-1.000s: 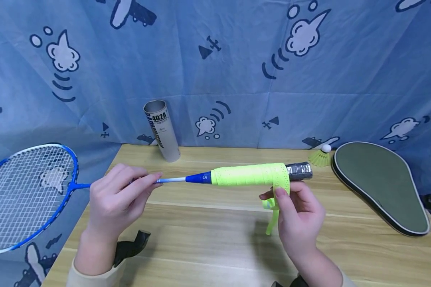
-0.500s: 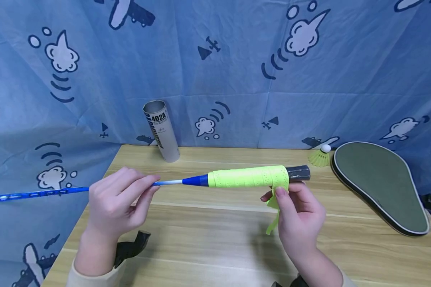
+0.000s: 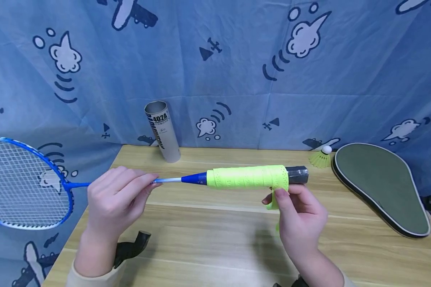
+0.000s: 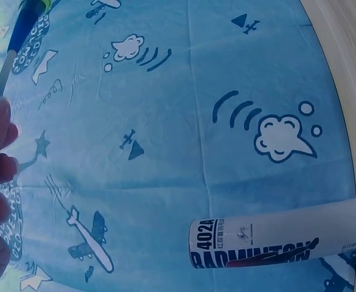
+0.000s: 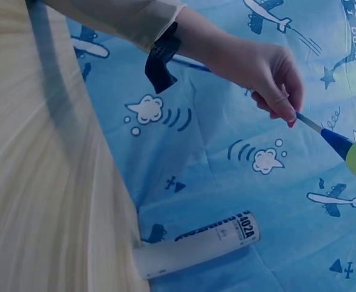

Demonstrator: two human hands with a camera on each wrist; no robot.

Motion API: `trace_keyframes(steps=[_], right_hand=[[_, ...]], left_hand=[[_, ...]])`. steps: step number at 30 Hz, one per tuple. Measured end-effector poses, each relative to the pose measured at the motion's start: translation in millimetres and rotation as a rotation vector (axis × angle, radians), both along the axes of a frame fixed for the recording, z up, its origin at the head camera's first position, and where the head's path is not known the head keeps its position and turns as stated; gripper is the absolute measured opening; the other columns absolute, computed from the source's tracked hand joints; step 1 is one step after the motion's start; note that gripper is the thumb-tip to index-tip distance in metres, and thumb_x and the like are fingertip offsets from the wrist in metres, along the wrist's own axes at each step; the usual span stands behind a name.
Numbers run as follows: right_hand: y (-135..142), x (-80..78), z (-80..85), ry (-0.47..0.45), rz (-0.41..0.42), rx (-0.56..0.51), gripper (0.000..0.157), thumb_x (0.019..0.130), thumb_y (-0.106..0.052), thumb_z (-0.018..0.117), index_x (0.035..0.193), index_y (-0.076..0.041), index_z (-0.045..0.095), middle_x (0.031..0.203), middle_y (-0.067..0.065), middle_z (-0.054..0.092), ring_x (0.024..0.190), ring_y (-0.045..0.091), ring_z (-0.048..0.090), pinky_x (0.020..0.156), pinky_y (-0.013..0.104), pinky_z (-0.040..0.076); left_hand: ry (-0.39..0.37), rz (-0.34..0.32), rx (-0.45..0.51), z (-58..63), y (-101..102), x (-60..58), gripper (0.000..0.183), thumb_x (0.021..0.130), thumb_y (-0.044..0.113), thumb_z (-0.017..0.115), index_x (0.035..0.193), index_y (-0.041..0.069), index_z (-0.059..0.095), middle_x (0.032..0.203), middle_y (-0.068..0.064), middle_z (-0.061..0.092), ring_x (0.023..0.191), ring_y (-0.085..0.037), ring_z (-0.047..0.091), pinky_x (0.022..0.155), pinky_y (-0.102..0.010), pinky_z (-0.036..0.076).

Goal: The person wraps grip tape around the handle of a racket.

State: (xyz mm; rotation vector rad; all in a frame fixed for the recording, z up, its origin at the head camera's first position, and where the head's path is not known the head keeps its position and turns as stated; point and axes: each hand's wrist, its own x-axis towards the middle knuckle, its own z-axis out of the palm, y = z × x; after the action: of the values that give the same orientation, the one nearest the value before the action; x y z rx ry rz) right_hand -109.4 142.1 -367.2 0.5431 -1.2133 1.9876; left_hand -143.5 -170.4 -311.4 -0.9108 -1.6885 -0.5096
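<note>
A blue and white badminton racket point(image 3: 194, 178) is held level above the table, its strung head off to the left. My left hand point(image 3: 116, 199) pinches the thin shaft between thumb and fingers; the right wrist view also catches that left hand point(image 5: 266, 76) on the shaft. Neon yellow overgrip tape point(image 3: 248, 176) is wound round most of the handle, and the dark butt end point(image 3: 298, 175) shows bare. My right hand point(image 3: 303, 217) pinches the tape's loose strip point(image 3: 280, 193) just under the handle. The strip's lower end is mostly hidden behind that hand.
A shuttlecock tube point(image 3: 163, 131) stands at the table's back left. Toward the back right are a yellow shuttlecock point(image 3: 321, 157) and a green paddle-shaped case point(image 3: 380, 187). A blue patterned curtain point(image 3: 237, 79) hangs behind the wooden table point(image 3: 208, 247).
The racket has been turning about its shaft: its head went from face-on to edge-on and now shows its strings again. Both hands stay nearly in place. Less of the loose strip shows below.
</note>
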Motion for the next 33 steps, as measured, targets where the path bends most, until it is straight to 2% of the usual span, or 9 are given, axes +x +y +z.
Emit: trace_keyframes(steps=[6,11,16,18,21,24,29,33], right_hand=[[-0.1,-1.7,-1.9,0.008,0.045,-0.010,0.012,0.089,0.026,0.052,0.094,0.023,0.063,0.089,0.015,0.074,0.064,0.021,0.070,0.064,0.029,0.061],[0.9,-2.4,-3.1,-0.002,0.069,-0.022,0.014,0.091,0.026,0.051,0.091,0.022,0.065,0.087,0.016,0.074,0.064,0.022,0.072,0.064,0.030,0.062],[2.0,-2.2,-2.2,-0.025,-0.004,0.027,0.011,0.093,0.020,0.056,0.086,0.021,0.064,0.085,0.014,0.074,0.063,0.019,0.071,0.065,0.026,0.060],[2.2,-2.1,-1.4,-0.042,-0.047,0.055,0.012,0.094,0.017,0.059,0.084,0.020,0.064,0.081,0.012,0.073,0.062,0.017,0.070,0.064,0.024,0.059],[-0.5,-2.7,-0.4,-0.069,-0.070,0.083,0.014,0.095,0.014,0.060,0.082,0.018,0.064,0.075,0.008,0.071,0.061,0.015,0.070,0.061,0.022,0.058],[-2.9,-3.1,-0.4,-0.056,-0.037,0.091,0.013,0.094,0.017,0.060,0.081,0.019,0.061,0.079,0.010,0.073,0.061,0.015,0.069,0.060,0.022,0.057],[-4.7,-2.6,-1.9,0.015,0.051,0.084,0.005,0.091,0.022,0.055,0.087,0.025,0.055,0.094,0.018,0.075,0.072,0.021,0.072,0.060,0.025,0.055],[-2.4,-1.6,-2.1,0.040,0.044,0.007,0.006,0.091,0.022,0.057,0.088,0.027,0.055,0.091,0.018,0.074,0.069,0.022,0.072,0.061,0.025,0.057]], left_hand=[[0.032,0.079,0.021,-1.0,2.3,-0.7,0.033,0.101,0.026,0.068,0.081,0.002,0.079,0.069,-0.008,0.070,0.056,-0.028,0.058,0.049,-0.040,0.038],[0.011,0.058,0.010,-1.8,2.1,-1.9,0.035,0.103,0.027,0.066,0.081,0.002,0.078,0.067,-0.007,0.067,0.052,-0.025,0.053,0.047,-0.037,0.038],[-0.014,0.004,-0.030,-3.1,0.0,-2.3,0.037,0.103,0.026,0.064,0.078,0.002,0.076,0.062,-0.005,0.061,0.047,-0.018,0.047,0.042,-0.030,0.038],[-0.026,-0.002,-0.048,-3.7,-1.2,-2.3,0.036,0.102,0.027,0.065,0.079,0.003,0.077,0.061,-0.003,0.059,0.046,-0.015,0.044,0.040,-0.026,0.035],[-0.031,0.006,-0.061,-3.8,-5.2,-1.3,0.034,0.102,0.027,0.066,0.081,0.004,0.078,0.060,-0.002,0.058,0.045,-0.013,0.041,0.040,-0.024,0.032],[-0.019,0.013,-0.048,-3.6,-9.1,-0.3,0.035,0.103,0.028,0.066,0.080,0.004,0.079,0.059,-0.001,0.057,0.044,-0.014,0.041,0.039,-0.023,0.030],[-0.013,0.009,-0.042,-0.9,-14.0,2.1,0.036,0.102,0.029,0.068,0.079,0.004,0.079,0.058,0.000,0.059,0.044,-0.014,0.044,0.039,-0.024,0.032],[-0.040,0.012,-0.086,0.8,-10.6,0.0,0.033,0.102,0.029,0.068,0.082,0.006,0.080,0.061,0.000,0.063,0.047,-0.015,0.050,0.044,-0.028,0.039]])
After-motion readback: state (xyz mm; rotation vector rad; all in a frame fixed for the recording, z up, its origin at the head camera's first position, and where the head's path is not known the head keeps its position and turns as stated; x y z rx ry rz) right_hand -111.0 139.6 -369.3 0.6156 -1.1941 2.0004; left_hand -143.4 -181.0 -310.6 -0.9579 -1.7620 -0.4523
